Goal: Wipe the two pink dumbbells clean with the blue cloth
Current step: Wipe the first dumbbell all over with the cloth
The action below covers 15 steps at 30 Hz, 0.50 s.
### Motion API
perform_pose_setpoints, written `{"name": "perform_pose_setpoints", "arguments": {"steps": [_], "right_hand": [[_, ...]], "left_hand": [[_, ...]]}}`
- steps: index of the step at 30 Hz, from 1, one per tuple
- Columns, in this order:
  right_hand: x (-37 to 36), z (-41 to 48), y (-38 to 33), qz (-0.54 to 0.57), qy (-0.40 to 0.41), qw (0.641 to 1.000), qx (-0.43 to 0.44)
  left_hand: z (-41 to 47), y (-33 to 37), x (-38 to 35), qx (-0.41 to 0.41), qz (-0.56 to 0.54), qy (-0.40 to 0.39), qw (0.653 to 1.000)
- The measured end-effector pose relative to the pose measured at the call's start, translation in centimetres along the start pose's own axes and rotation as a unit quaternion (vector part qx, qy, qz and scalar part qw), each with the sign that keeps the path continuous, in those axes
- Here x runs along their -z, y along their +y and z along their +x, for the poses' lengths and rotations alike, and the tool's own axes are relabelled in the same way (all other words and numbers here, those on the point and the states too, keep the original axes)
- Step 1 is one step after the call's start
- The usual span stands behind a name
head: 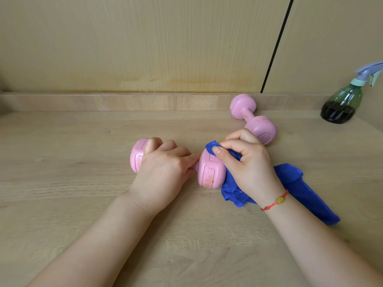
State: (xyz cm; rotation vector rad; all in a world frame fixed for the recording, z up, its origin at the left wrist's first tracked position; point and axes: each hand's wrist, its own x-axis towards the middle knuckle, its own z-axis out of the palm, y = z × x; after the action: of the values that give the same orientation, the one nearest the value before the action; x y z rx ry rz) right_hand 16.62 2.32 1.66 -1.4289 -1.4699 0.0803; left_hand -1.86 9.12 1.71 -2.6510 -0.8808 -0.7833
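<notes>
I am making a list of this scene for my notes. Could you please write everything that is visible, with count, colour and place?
near dumbbell: one, pink, lying at the table's middle, between the hands
far dumbbell: one, pink, lying further back on the right, untouched
cloth: one, blue, against the near dumbbell's right end, trailing over the table to the right
spray bottle: one, green with dark liquid, far right
table: one, light wood
bracelet: one, red cord with a yellow bead, right wrist
left hand: bare, gripping the near dumbbell's handle
right hand: bare, pressing the cloth on the dumbbell's end
</notes>
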Motion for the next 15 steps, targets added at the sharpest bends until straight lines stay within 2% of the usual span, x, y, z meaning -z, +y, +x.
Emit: {"name": "perform_pose_setpoints", "arguments": {"steps": [3,7,13,15], "right_hand": [[0.9,-0.8,-0.3,0.028,-0.039,0.996,0.069],[1.2,-0.7,-0.3,0.032,-0.070,0.993,0.087],[2.6,-0.9,0.3,0.113,-0.117,0.987,0.006],[2.5,-0.8,0.4,0.145,-0.111,0.983,-0.018]], "left_hand": [[-0.1,0.0,-0.1,-0.004,0.007,0.004,1.000],[-0.1,-0.3,-0.2,-0.011,0.012,0.010,1.000],[-0.2,-0.2,-0.2,-0.010,0.010,0.002,1.000],[-0.1,-0.2,-0.2,-0.013,0.016,0.006,1.000]]}}
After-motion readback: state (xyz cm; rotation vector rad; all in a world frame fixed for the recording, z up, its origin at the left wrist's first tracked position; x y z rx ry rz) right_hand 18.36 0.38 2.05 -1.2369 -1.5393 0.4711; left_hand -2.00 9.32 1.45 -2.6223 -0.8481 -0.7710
